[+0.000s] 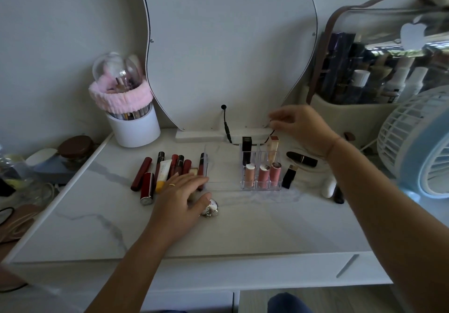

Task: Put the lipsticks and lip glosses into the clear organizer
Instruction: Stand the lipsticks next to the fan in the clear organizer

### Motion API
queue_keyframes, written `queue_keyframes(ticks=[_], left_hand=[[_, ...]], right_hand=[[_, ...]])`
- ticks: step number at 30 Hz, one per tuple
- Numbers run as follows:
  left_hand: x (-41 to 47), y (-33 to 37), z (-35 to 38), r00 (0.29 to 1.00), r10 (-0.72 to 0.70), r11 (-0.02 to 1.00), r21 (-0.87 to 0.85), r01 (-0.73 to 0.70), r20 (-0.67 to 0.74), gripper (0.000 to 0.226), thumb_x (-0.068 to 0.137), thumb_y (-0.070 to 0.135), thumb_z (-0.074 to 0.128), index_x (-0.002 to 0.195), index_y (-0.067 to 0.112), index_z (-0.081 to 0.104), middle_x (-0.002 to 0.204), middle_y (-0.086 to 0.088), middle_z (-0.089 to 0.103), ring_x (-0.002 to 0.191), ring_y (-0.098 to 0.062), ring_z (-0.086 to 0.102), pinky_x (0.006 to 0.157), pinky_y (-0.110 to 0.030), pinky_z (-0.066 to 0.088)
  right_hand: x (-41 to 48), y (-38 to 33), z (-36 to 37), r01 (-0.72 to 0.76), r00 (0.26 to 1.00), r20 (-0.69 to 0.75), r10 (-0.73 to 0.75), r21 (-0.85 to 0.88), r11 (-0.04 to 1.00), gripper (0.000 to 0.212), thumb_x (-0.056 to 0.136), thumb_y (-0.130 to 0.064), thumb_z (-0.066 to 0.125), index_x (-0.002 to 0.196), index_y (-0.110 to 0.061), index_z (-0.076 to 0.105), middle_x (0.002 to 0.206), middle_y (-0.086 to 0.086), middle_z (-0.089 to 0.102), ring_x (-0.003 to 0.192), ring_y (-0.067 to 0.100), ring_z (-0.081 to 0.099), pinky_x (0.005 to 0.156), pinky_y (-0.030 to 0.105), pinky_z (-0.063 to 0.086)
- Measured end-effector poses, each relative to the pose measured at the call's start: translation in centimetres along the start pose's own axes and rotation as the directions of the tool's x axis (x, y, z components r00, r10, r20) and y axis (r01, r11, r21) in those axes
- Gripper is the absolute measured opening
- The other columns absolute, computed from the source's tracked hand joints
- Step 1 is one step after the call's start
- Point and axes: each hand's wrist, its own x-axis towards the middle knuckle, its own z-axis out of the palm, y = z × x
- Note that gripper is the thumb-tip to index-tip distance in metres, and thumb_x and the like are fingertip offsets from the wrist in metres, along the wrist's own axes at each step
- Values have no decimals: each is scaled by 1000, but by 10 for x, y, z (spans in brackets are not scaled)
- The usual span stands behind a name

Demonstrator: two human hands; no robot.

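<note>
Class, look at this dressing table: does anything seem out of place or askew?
Yes. A black lipstick tube lies on its side right of the clear plastic organizer, outside it. A heap of dark red tubes lies flat on its left, partly under the left hand. The three pink glosses inside stand upright.

Loose tubes (170, 170) lie left of the organizer (261, 169); two lipsticks (301, 159) lie right of it.
</note>
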Motion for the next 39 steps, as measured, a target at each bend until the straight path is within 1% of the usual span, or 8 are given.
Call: queue_keyframes(ticks=[3,6,14,18,22,31,35,39], left_hand=[[0,-2,1,1000,2,1000,-3,-2,-1,44,84,49,51,120,26,61,123,6,63,123,-10,49,110,-31,26],[1,-4,2,1000,-2,1000,-8,2,-11,48,82,53,48,119,26,62,121,6,64,121,-11,51,108,-30,27],[2,-1,0,1000,-4,1000,-3,4,-2,49,82,52,48,118,23,64,120,5,65,121,-12,51,109,-36,32],[1,-1,0,1000,-13,1000,-5,13,-2,48,82,51,49,120,25,62,121,6,63,122,-10,50,110,-34,29],[2,-1,1,1000,-21,1000,-6,21,-1,45,83,50,51,120,26,62,123,6,62,122,-11,49,109,-38,33],[1,2,-1,1000,2,1000,-13,-2,-19,43,84,46,53,120,24,62,122,5,64,120,-6,47,109,-35,32],[1,3,-2,999,14,1000,-25,-15,-38,44,83,48,53,116,22,65,118,3,65,115,-4,48,104,-34,34],[1,3,-2,1000,7,1000,-8,-7,-30,40,83,43,56,117,22,64,119,4,65,120,-12,51,107,-29,28]], right_hand=[[-9,33,-21,-106,993,-73,98,-117,987,27,84,-20,66,110,-13,68,93,-5,64,83,7,60,78,16,40],[-20,56,-12,-192,979,25,204,-245,950,25,84,-16,64,108,-12,68,97,-1,66,84,10,56,78,23,41],[-21,64,19,-165,955,151,255,-444,881,27,82,-15,63,108,-12,66,107,10,67,96,24,59,84,33,48],[-16,42,2,-194,981,-66,183,-262,945,25,86,-14,61,111,-12,64,98,6,65,79,16,56,70,22,43],[-7,-2,-18,-15,962,-271,7,-26,1000,30,82,-17,66,112,-12,65,97,-7,60,85,6,56,75,9,39],[-3,-28,19,60,997,-40,-63,-78,995,26,84,-15,64,110,-14,65,101,2,68,78,9,58,81,22,49],[1,-29,20,93,996,1,-94,-109,990,26,84,-17,64,110,-15,67,95,-2,68,68,-3,54,71,11,42],[-1,-28,21,93,995,59,-85,-148,985,27,84,-17,64,110,-15,68,101,2,71,80,7,59,80,16,43]])
